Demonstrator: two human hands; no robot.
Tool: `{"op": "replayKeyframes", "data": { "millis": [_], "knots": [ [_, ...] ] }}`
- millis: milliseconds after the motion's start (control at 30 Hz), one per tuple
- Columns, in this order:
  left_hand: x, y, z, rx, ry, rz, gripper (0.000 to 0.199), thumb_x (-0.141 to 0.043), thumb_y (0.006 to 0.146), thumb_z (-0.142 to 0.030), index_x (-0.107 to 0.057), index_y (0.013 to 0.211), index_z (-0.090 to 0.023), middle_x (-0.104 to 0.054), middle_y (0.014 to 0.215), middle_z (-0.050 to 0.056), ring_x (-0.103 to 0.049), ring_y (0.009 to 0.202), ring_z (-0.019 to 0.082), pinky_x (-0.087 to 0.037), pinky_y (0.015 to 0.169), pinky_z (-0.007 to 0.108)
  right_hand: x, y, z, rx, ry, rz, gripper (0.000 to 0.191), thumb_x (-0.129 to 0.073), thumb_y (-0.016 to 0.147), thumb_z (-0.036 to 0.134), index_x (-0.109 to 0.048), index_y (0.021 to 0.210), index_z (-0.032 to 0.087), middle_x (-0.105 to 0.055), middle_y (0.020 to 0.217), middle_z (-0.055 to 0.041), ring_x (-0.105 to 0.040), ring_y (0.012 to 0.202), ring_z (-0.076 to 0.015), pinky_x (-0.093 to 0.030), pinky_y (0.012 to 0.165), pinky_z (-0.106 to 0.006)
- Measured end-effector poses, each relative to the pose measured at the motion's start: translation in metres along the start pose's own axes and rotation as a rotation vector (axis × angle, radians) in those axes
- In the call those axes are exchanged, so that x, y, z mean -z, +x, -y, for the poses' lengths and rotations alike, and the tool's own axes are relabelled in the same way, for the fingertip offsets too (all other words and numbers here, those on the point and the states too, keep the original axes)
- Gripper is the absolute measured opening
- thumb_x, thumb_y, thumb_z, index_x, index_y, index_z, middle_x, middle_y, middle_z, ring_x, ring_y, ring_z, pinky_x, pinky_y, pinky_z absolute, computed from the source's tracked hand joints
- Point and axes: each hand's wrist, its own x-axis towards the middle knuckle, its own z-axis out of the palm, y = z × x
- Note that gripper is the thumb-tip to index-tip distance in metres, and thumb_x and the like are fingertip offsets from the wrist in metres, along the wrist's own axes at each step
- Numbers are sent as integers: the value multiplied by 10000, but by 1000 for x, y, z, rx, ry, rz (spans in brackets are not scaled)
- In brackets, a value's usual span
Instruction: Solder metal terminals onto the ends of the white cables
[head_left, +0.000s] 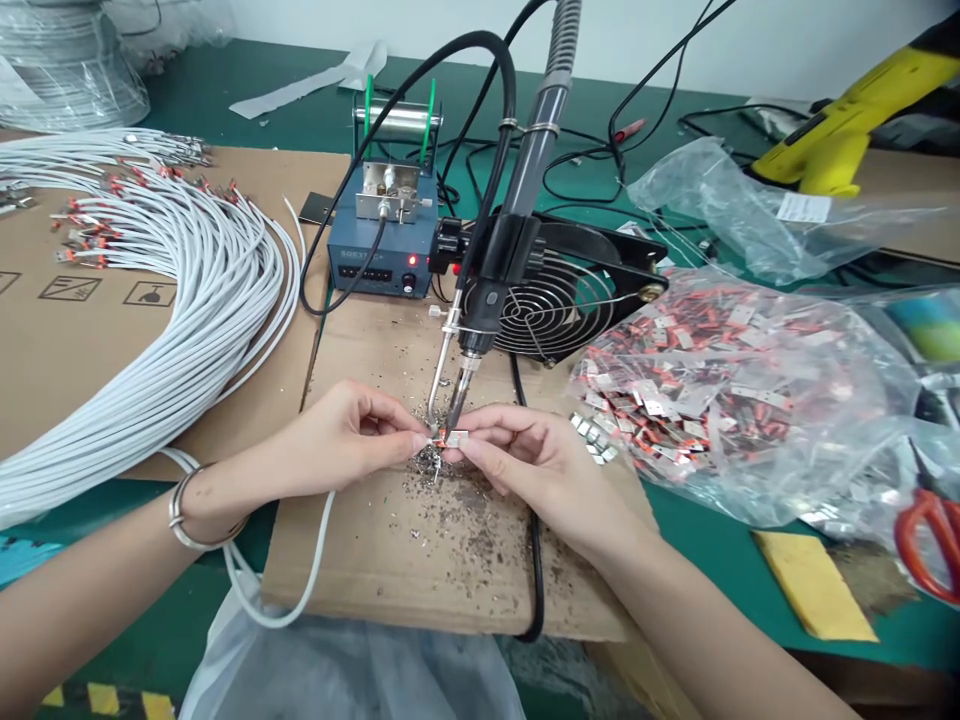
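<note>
Green worktop (720, 560) carrying cardboard sheets, seen from the head camera. Left hand (341, 435) pinching the end of a white wire (319, 560), fingertips closed narrowly on it, at the middle of the brown cardboard pad (390, 560). Right hand (525, 465) pinching a small metal terminal (455, 437), touching the wire end, just under the tip of the mounted soldering iron (480, 330). Lying toward the left edge: a bundle of white wires (187, 300). Sitting behind: a blue soldering station (382, 255) and black fan (562, 300). Spreading toward the right edge: a clear bag of terminals (720, 400).
</note>
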Motion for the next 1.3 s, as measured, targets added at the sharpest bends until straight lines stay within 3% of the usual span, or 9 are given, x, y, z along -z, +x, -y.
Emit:
{"op": "replayKeyframes", "data": {
  "millis": [167,400,1300],
  "knots": [
    [1,-2,-2,-2,9,11,203,-565,788,-253,-642,824,-68,-447,493,-47,-328,353,-3,-254,323,116,4,0,-1,-14,40,55,82,-617,770,186,-621,850,170,-664,750,2,-609,690,-23,-456,643,-74],
    [2,2,-1,-1,1,22,215,-566,790,-259,-643,830,-62,-463,521,-37,-337,356,-6,-252,317,113,3,-1,0,-31,46,36,72,-613,771,172,-624,840,152,-662,735,-1,-597,632,-10,-424,541,-35],
    [1,0,3,-21,51,6,226,-563,786,-273,-647,851,-74,-470,510,-40,-317,366,-3,-235,326,112,3,0,-1,-10,-10,34,102,-629,753,201,-623,838,146,-661,724,-8,-615,670,-35,-466,619,-70]
  ]
}}
